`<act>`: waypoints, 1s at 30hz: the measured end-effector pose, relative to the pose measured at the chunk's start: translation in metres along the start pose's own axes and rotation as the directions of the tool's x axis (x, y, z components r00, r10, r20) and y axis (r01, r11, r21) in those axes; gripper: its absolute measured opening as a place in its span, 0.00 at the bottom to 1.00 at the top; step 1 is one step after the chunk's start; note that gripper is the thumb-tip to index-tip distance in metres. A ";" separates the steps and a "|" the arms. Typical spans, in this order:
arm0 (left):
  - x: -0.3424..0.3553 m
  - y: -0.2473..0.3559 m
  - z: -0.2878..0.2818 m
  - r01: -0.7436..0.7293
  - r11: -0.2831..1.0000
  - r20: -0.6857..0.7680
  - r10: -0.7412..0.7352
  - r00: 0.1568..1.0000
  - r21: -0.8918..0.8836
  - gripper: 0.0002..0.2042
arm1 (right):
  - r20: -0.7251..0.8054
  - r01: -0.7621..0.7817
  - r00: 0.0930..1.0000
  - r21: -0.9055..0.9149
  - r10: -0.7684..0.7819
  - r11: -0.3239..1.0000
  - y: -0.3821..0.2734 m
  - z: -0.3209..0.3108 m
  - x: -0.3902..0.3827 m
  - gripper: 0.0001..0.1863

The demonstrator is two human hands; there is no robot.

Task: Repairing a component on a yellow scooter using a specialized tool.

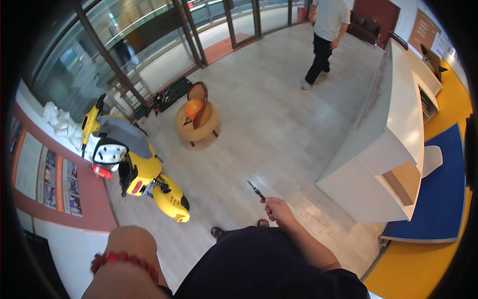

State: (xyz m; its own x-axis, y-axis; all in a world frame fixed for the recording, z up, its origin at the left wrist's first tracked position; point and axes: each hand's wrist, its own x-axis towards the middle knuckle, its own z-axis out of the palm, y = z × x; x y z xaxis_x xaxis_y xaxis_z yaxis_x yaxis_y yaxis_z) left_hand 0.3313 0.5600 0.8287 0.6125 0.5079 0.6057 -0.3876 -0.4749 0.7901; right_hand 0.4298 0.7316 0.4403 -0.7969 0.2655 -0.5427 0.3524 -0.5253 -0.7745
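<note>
Gripping a slim dark tool (pixel 256 190) above the floor (pixel 269 144), the right hand (pixel 277 210) curls narrow; the left hand's state cannot be told. The white counter (pixel 358 182) has a cubby (pixel 433 103) holding indistinct items (pixel 425 105); floor lies open between counter and yellow scooter (pixel 144 167).

grey floor (pixel 269 119) carries yellow scooter (pixel 144 169), round chair (pixel 205 127)

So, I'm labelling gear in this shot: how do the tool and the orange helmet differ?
The tool is slim and mostly black; the helmet is rounded and orange. The tool is held in the right hand, pointing away from the person, while the helmet rests on the chair. Both are off the floor.
</note>
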 end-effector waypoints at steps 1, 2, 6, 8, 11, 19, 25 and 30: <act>-0.010 -0.010 0.001 0.003 0.998 -0.215 0.012 0.977 0.070 0.06 | 0.009 -0.002 1.000 -0.011 0.003 1.000 0.002 0.002 0.003 0.13; -0.031 -0.013 -0.001 0.003 0.996 -0.195 0.014 0.981 0.087 0.06 | 0.019 -0.003 1.000 -0.024 0.004 1.000 0.004 0.003 0.005 0.13; -0.102 -0.027 0.000 0.548 0.689 -0.578 -0.227 0.784 0.473 0.04 | 0.031 -0.019 0.999 0.006 0.019 1.000 0.003 -0.003 0.000 0.13; -0.119 -0.049 0.001 0.770 0.333 -0.759 -0.194 0.621 0.545 0.05 | 0.014 -0.049 0.999 0.038 0.049 0.998 0.010 -0.007 0.003 0.13; -0.154 -0.095 0.003 0.819 -0.393 -0.887 -0.371 0.276 0.419 0.08 | 0.020 -0.059 0.998 0.011 0.059 0.998 0.007 -0.005 0.002 0.13; -0.245 -0.180 0.079 0.970 -0.172 -0.675 -0.738 -0.009 0.175 0.12 | 0.068 -0.088 0.994 -0.015 0.089 0.996 0.003 -0.001 0.005 0.13; -0.269 -0.245 0.090 0.979 0.147 -0.763 -0.646 -0.016 -0.144 0.14 | 0.092 -0.108 0.990 0.051 0.103 0.993 0.011 -0.006 0.011 0.13; -0.263 -0.279 0.084 0.834 0.398 -0.750 -0.661 -0.029 -0.383 0.16 | 0.135 -0.158 0.979 0.010 0.155 0.987 -0.001 0.009 0.011 0.13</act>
State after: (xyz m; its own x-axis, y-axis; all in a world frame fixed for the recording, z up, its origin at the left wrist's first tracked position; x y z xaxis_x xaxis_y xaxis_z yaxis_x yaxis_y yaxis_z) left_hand 0.3368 0.4986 0.4413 -0.2779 0.8381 -0.4694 0.0926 0.5097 0.8553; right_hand 0.4163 0.7280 0.4374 -0.7917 0.0690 -0.6070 0.4686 -0.5690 -0.6758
